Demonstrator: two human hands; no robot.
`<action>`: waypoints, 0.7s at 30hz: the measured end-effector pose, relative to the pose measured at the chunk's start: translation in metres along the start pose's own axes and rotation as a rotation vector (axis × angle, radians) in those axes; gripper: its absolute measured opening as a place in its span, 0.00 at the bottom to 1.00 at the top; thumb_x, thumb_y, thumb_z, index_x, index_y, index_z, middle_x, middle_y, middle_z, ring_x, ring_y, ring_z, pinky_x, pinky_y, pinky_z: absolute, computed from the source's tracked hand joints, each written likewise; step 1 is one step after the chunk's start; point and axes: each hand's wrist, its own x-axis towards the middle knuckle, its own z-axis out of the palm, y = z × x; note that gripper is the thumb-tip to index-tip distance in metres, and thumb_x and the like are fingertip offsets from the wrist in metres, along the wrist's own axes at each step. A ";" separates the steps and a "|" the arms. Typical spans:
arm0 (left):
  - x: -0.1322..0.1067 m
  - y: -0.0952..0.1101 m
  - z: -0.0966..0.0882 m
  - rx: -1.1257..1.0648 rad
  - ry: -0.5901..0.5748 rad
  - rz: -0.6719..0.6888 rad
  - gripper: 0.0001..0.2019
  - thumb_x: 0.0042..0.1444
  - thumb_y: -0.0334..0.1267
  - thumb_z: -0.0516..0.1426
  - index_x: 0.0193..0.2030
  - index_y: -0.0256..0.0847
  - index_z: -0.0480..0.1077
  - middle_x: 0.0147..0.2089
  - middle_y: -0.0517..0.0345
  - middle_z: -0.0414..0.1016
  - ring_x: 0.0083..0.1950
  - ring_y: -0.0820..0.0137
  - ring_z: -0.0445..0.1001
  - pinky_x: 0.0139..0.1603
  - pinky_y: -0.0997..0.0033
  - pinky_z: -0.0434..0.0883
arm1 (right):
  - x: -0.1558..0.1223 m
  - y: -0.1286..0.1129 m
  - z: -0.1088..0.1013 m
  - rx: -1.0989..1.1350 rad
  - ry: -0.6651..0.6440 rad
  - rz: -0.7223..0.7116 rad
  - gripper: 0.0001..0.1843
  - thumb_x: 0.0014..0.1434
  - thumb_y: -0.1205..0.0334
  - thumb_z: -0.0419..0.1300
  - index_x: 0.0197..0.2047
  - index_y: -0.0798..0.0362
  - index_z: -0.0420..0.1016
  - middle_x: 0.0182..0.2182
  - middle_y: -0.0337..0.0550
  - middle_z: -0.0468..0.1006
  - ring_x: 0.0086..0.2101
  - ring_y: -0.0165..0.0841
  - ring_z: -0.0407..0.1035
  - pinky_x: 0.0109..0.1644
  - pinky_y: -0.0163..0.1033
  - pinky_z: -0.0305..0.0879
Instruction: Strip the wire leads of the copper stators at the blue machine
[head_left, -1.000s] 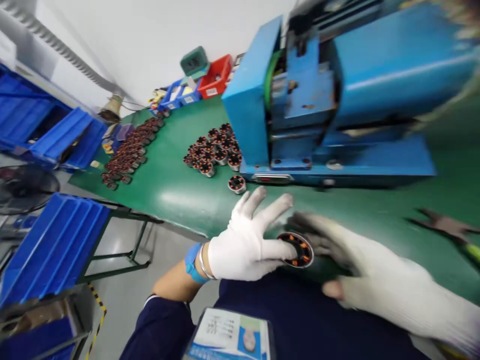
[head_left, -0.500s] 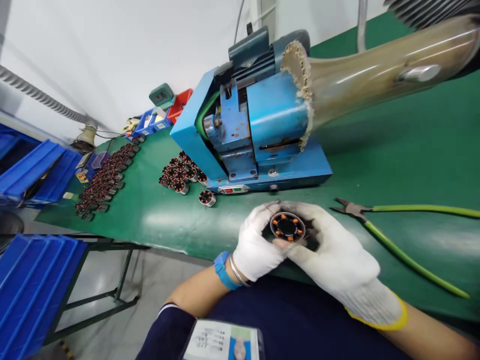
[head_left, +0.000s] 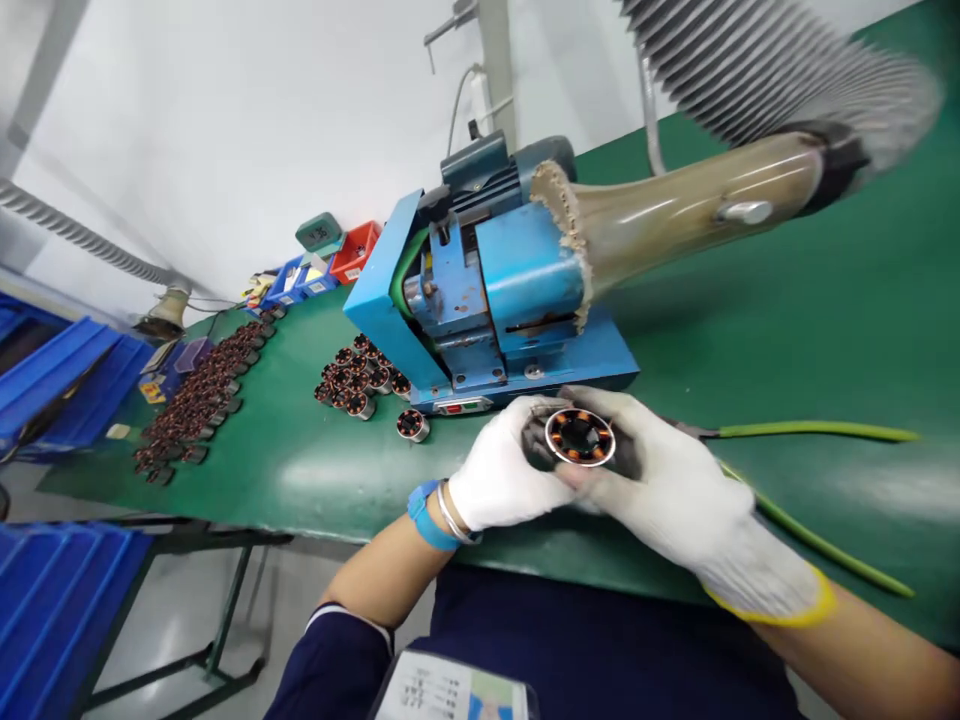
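Both hands wear white knit gloves. My left hand and my right hand are closed together around one round motor stator with copper windings, held face up just above the green table. The blue machine stands right behind my hands. A single stator sits on the table to the left of my left hand.
A cluster of stators lies by the machine's left side, and a long row of them further left. Green-handled pliers lie to the right. A clear suction hose meets the machine. Blue bins stand at the left.
One second ago my left hand was spread open beside the stator; now both hands are closed round it and hold it slightly higher. The view has swung right and settled.
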 end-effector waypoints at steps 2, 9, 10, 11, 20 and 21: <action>0.011 0.000 -0.002 0.093 0.015 0.068 0.36 0.39 0.34 0.75 0.57 0.42 0.70 0.58 0.45 0.81 0.59 0.51 0.82 0.65 0.46 0.78 | 0.017 -0.008 0.008 0.030 0.071 0.037 0.33 0.57 0.46 0.70 0.62 0.50 0.76 0.52 0.52 0.82 0.48 0.51 0.81 0.55 0.56 0.80; 0.037 0.005 0.002 0.121 0.277 0.111 0.34 0.40 0.31 0.74 0.56 0.41 0.71 0.54 0.49 0.84 0.54 0.56 0.84 0.62 0.51 0.79 | 0.057 -0.027 0.014 -0.077 0.190 0.035 0.28 0.51 0.48 0.71 0.53 0.51 0.82 0.44 0.51 0.82 0.41 0.50 0.80 0.49 0.56 0.80; 0.039 0.007 0.002 0.092 0.302 0.109 0.34 0.40 0.31 0.75 0.55 0.41 0.71 0.53 0.49 0.84 0.53 0.57 0.84 0.61 0.52 0.79 | 0.061 -0.031 0.014 -0.109 0.186 0.026 0.27 0.51 0.48 0.72 0.52 0.52 0.82 0.43 0.51 0.82 0.40 0.50 0.80 0.49 0.56 0.80; 0.041 0.009 0.002 0.065 0.323 0.115 0.33 0.39 0.32 0.75 0.54 0.41 0.71 0.52 0.49 0.84 0.53 0.58 0.84 0.61 0.53 0.79 | 0.066 -0.035 0.013 -0.145 0.182 0.020 0.27 0.51 0.48 0.72 0.52 0.52 0.82 0.42 0.52 0.83 0.40 0.50 0.80 0.50 0.56 0.79; 0.051 0.022 0.000 0.069 0.377 0.186 0.22 0.43 0.34 0.74 0.45 0.39 0.74 0.47 0.48 0.86 0.48 0.60 0.85 0.58 0.56 0.80 | 0.083 -0.072 0.009 -0.466 0.140 0.098 0.19 0.55 0.53 0.74 0.46 0.56 0.84 0.40 0.56 0.84 0.42 0.53 0.80 0.52 0.55 0.77; 0.052 0.022 -0.001 0.083 0.376 0.184 0.22 0.44 0.35 0.74 0.45 0.39 0.74 0.47 0.48 0.86 0.48 0.60 0.85 0.58 0.56 0.80 | 0.083 -0.074 0.009 -0.469 0.140 0.107 0.19 0.55 0.54 0.74 0.46 0.57 0.84 0.40 0.56 0.84 0.41 0.52 0.80 0.52 0.55 0.77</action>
